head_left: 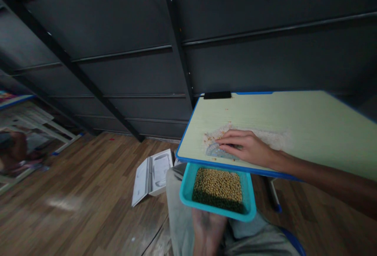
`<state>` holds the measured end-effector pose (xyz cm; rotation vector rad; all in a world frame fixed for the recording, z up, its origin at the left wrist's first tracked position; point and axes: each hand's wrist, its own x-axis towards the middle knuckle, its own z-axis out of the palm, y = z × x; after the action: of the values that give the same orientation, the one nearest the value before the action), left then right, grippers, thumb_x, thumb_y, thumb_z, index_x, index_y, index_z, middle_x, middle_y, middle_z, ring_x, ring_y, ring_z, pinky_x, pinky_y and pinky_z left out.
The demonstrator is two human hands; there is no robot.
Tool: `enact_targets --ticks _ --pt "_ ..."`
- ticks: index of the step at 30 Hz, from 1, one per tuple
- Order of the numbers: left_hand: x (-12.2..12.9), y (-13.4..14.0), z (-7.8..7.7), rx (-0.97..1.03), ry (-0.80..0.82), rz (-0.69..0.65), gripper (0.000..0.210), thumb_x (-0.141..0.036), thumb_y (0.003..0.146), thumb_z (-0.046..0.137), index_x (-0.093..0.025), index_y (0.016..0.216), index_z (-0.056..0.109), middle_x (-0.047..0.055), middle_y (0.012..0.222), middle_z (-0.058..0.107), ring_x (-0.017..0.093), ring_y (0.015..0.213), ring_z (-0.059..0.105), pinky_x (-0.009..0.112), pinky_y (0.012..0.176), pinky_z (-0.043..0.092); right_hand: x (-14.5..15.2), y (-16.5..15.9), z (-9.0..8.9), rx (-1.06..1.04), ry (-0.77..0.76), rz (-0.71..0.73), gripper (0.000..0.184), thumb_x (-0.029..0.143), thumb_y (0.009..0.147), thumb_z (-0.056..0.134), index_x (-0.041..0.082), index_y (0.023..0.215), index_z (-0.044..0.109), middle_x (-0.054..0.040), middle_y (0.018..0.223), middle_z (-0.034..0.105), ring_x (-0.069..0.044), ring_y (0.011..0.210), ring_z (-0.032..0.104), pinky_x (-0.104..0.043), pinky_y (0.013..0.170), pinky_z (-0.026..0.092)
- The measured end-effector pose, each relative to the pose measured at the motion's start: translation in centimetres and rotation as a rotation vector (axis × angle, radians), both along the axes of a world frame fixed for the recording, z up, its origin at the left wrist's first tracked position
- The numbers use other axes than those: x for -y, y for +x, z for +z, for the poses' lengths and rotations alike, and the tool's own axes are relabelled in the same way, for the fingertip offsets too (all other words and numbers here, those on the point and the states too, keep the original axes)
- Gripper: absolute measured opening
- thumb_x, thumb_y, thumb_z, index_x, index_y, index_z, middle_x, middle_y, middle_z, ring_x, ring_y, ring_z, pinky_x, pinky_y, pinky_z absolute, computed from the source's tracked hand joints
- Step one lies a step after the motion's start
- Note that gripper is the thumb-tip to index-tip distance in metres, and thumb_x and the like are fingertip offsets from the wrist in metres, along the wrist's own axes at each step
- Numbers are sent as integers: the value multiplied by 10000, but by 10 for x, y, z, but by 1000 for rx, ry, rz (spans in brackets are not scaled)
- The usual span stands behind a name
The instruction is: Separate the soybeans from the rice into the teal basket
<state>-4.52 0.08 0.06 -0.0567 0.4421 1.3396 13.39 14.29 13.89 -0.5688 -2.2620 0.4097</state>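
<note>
A turquoise plastic tray [251, 197] full of round yellowish beans [219, 187] is just below the desk's front edge, over my lap. My left hand [207, 224] supports it from underneath, its fingers hidden by the tray. On the pale green desk [309, 118], my right hand [246, 144] rests with fingertips drawn together; whatever they pinch, if anything, is too small to make out. Beside those fingertips lie scattered small orange-brown bits [209, 137] on a whitish patch [273, 138]. A bluish protractor-like arc [213, 150] shows partly under the hand.
A black strip [217, 95] sits at the desk's back left corner. On the wooden floor [97, 193] is an opened white box [156, 173], with a dark cable [156, 234] nearby. A dark panelled wall [132, 20] stands behind. At far left, part of another person [17, 150] shows beside a table.
</note>
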Motion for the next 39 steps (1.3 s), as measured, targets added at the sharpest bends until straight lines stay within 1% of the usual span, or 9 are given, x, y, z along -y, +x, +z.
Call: enact_targets --ticks 3,6,11,15,18,24,29,35,39 --pt "-1 5 -7 9 44 46 430 -360 1017 436 -315 1399 626 82 1441 656 298 1361 582 580 1190 404 3 -1 2 9 -7 6 244 240 1014 630 223 1218 763 -80 1105 772 -184 991 728 -365 896 597" --pt "-1 10 -9 27 44 66 423 -345 1013 434 -308 1375 649 83 1466 635 304 1382 562 581 1182 412 7 -3 3 -7 -5 23 235 229 1007 640 220 1206 764 -81 1081 776 -183 977 731 -364 876 601" --pt "0 14 1 48 -27 91 379 -255 991 454 -282 1250 731 63 1388 691 286 1341 600 510 1160 458 10 -4 3 -29 20 61 228 214 983 662 217 1181 775 -84 1032 785 -186 929 736 -372 836 612" --pt "-2 16 13 51 -48 57 362 -245 985 457 -252 1223 729 69 1330 721 285 1336 602 491 1139 471 10 -4 3 -41 25 47 241 212 985 655 223 1196 772 -86 1069 782 -194 962 734 -391 873 608" --pt "-3 16 15 60 -35 62 358 -213 973 460 -204 1231 708 95 1323 721 289 1333 601 484 1121 478 9 -7 5 -10 25 58 238 224 996 647 213 1203 764 -94 1092 777 -194 975 732 -390 884 600" --pt "-2 13 9 47 -88 84 331 -252 963 481 -242 1197 715 85 1297 732 277 1302 631 497 1120 484 -4 -21 9 103 16 56 241 242 1013 626 213 1211 761 -90 1079 765 -190 951 718 -376 879 576" --pt "-1 9 9 60 24 29 378 -214 963 454 -228 1229 722 87 1313 729 292 1360 583 503 1138 469 -15 -17 13 145 0 -51 237 239 1017 620 177 1191 768 -98 1011 755 -190 898 698 -352 832 551" --pt "-6 3 -9 75 82 65 410 -340 1009 438 -220 1303 696 125 1394 681 326 1334 601 575 1145 459 -19 -8 15 136 20 -103 211 222 1009 616 181 1138 778 -95 976 750 -203 882 690 -343 792 538" --pt "-8 1 -15 79 70 71 425 -386 1023 431 -195 1274 716 149 1372 689 345 1328 601 606 1137 457 -23 -5 12 141 20 -126 196 214 998 625 187 1116 780 -88 981 749 -207 875 692 -340 784 534"
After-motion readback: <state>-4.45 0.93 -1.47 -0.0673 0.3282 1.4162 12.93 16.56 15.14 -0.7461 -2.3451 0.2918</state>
